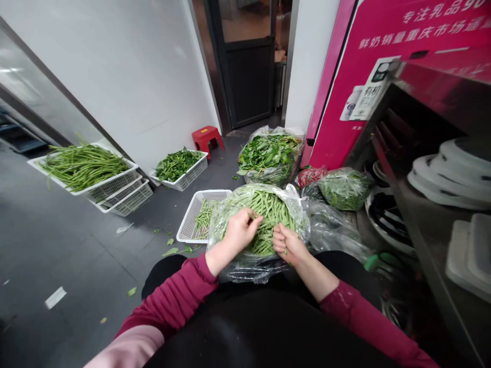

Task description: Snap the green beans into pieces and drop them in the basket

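A clear plastic bag [221, 217] full of green beans [270, 209] lies open between my knees. Over the left part of the beans is my left hand [243, 228], its thumb and fingers pinched together on something too small to make out, possibly a bean end. My right hand [287, 244] is curled closed at the right side of the beans, with small green bits showing at its fingers. Left of the bag, a white perforated basket [184, 225] holds some short bean pieces [204, 217].
Leafy greens fill a basket [187, 179] and a large bag [270, 156] ahead, near a red stool [207, 139]. Long green stalks [86, 166] top stacked baskets at left. A metal shelf [414, 214] with white lids stands right. Leaves litter the floor.
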A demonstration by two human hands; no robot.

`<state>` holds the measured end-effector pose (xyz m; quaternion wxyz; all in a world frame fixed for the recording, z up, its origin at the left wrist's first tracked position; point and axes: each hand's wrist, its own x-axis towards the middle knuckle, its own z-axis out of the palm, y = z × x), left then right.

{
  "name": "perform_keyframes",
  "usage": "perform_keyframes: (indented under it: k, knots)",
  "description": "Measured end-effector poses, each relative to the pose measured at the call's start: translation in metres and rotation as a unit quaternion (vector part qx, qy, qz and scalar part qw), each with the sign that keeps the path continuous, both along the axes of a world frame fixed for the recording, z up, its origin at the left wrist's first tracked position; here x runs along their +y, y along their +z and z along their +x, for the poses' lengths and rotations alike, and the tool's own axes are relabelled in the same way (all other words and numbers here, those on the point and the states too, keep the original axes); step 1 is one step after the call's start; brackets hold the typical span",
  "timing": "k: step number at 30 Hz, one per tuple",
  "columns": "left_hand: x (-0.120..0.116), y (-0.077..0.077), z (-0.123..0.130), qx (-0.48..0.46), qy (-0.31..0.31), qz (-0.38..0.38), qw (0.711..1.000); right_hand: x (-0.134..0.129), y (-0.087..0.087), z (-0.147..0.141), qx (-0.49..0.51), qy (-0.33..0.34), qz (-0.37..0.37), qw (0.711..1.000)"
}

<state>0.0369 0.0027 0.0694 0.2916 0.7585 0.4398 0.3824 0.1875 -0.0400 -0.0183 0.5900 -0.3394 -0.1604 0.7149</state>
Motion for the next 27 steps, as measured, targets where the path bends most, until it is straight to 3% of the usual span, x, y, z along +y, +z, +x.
perform_keyframes:
  k: [3, 5, 7, 9, 14, 17, 20, 22, 25, 27]
  knots:
    - [-0.022, -0.004, 0.001, -0.003, -0.041, -0.016, 0.999, 0.008, -0.005, 0.004, -0.003, -0.061, -0.038, 0.997]
    - [-0.024, -0.009, 0.006, -0.029, -0.057, -0.117, 0.991, 0.006, -0.002, 0.001, 0.002, 0.019, -0.032, 0.999]
    - [-0.016, -0.016, 0.013, -0.061, -0.072, -0.237, 0.967, 0.000, 0.003, -0.006, 0.030, 0.160, -0.023, 0.986]
    - [-0.004, -0.024, 0.017, -0.098, -0.081, -0.324, 0.938, -0.005, 0.006, -0.012, 0.061, 0.234, -0.016, 0.970]
    - [0.023, -0.031, 0.013, -0.229, -0.096, -0.411, 0.877, -0.009, 0.002, -0.010, 0.059, 0.205, -0.023, 0.977]
    - [0.033, -0.028, 0.009, -0.218, -0.097, -0.351, 0.906, -0.008, -0.001, -0.008, 0.044, 0.198, -0.065, 0.977]
    - [0.026, -0.026, 0.005, -0.106, -0.072, -0.241, 0.962, -0.005, 0.000, -0.008, 0.054, 0.102, -0.082, 0.990]
    - [0.008, -0.024, 0.004, -0.019, -0.066, -0.112, 0.991, -0.002, 0.001, -0.005, 0.070, 0.027, -0.088, 0.993]
    - [-0.027, -0.021, 0.003, 0.072, -0.129, 0.085, 0.985, 0.004, 0.000, -0.001, 0.076, -0.053, -0.117, 0.989]
    - [-0.042, -0.021, 0.004, 0.086, -0.162, 0.119, 0.976, 0.003, -0.001, -0.002, 0.061, -0.065, -0.122, 0.989]
